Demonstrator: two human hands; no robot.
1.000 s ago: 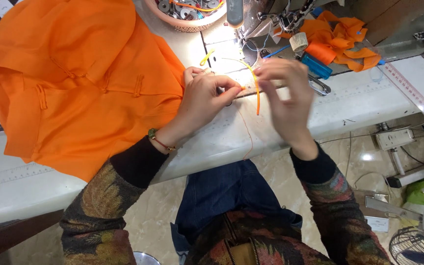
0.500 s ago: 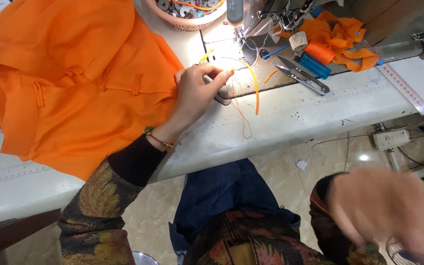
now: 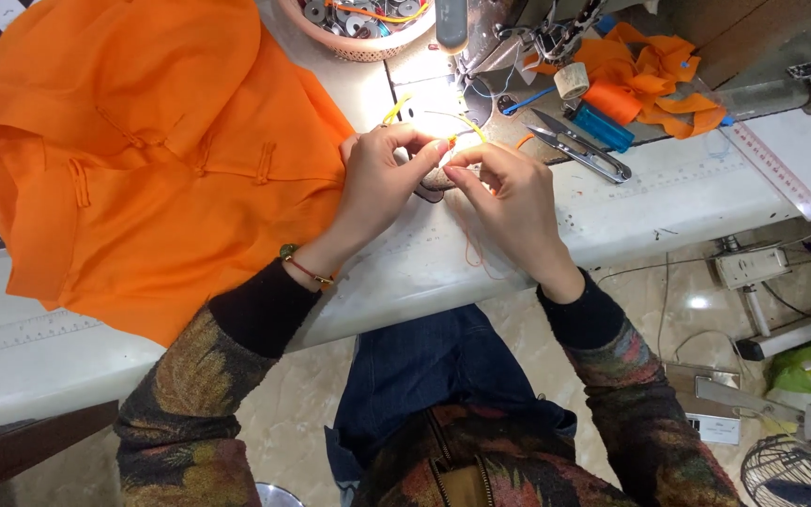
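Two hands at sewing machine (image 3: 518, 28), worktop (image 3: 668, 207).
Left hand (image 3: 382, 183) and right hand (image 3: 509, 192) pinch orange cord (image 3: 466, 127); snips (image 3: 579, 150) right of them, garment (image 3: 143, 160) left.

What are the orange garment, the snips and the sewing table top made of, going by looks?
Orange garment: woven cloth, matte; it folds softly and carries knotted loop fastenings. Fibre cannot be told.
Thread snips: metal, probably steel; grey blades with a dull shine.
Table top: smooth white laminate or painted board, slightly glossy under the lamp; which one is unclear.
Cord between left hand and right hand: thin orange-yellow strip, likely fabric.
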